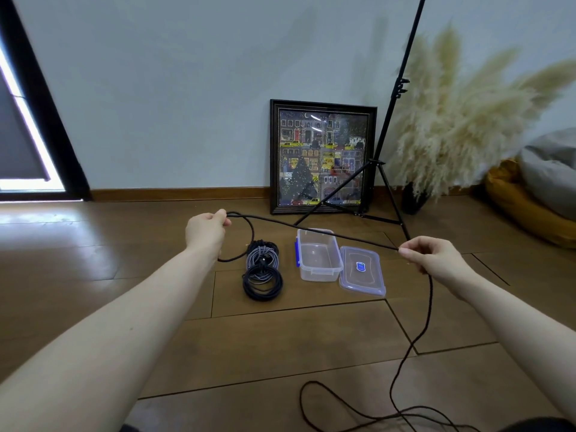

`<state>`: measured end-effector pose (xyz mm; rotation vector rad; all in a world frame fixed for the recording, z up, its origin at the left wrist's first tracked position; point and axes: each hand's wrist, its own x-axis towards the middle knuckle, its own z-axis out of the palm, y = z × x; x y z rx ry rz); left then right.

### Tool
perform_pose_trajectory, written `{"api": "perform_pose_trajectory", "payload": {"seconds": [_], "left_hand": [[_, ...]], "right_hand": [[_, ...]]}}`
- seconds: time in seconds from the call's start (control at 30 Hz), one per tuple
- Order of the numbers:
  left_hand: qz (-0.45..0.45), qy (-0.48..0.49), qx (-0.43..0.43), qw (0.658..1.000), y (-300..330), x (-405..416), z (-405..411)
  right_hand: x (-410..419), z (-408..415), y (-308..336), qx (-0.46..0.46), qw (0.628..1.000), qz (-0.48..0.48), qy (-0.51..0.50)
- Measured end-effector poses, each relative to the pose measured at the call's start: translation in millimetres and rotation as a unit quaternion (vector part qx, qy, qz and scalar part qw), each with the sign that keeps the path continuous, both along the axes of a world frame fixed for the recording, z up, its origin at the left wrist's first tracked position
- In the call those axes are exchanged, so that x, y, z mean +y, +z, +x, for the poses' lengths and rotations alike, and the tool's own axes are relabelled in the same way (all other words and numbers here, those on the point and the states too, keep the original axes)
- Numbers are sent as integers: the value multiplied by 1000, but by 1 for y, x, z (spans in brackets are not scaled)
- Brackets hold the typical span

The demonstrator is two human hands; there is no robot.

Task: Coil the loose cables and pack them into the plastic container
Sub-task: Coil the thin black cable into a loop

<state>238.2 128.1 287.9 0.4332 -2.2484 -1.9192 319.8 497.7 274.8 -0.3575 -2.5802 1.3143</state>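
A long black cable is stretched taut between my two hands above the floor. My left hand pinches it at the left, where one loop hangs down. My right hand pinches it at the right, and from there the rest drops and trails loosely over the floor toward me. Below the cable, a clear plastic container with blue clips stands open and empty. Its clear lid lies flat just to its right. Left of the container lie coiled cables: a grey one and a black one.
The floor is brown wood planks. A framed picture leans on the wall behind the container. A black tripod stand straddles the floor beside it. Dried pampas grass in a dark vase and cushions fill the right.
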Motion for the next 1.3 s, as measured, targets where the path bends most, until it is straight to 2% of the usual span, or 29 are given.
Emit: {"api": "perform_pose_trajectory", "payload": {"seconds": [0.1, 0.27, 0.53, 0.7, 0.83, 1.1, 1.3], "left_hand": [[-20, -11, -7, 1000, 0, 6, 2], [-34, -133, -15, 990, 4, 26, 14], [-32, -217, -14, 976, 0, 50, 24], [13, -257, -19, 966, -2, 60, 27], [61, -294, -25, 953, 1, 74, 35], [49, -331, -3, 942, 5, 88, 48], [18, -339, -21, 940, 6, 86, 44]], "right_hand": [[-5, -5, 2, 28, 996, 82, -14], [-28, -10, 12, -3, 974, 222, 50], [-70, -10, 27, -31, 935, 306, 176], [-94, -7, 32, -6, 934, 247, 258], [-112, -7, 33, 29, 944, 174, 280], [-121, -6, 30, 76, 962, 73, 252], [-108, -8, 28, 60, 965, -11, 254]]}}
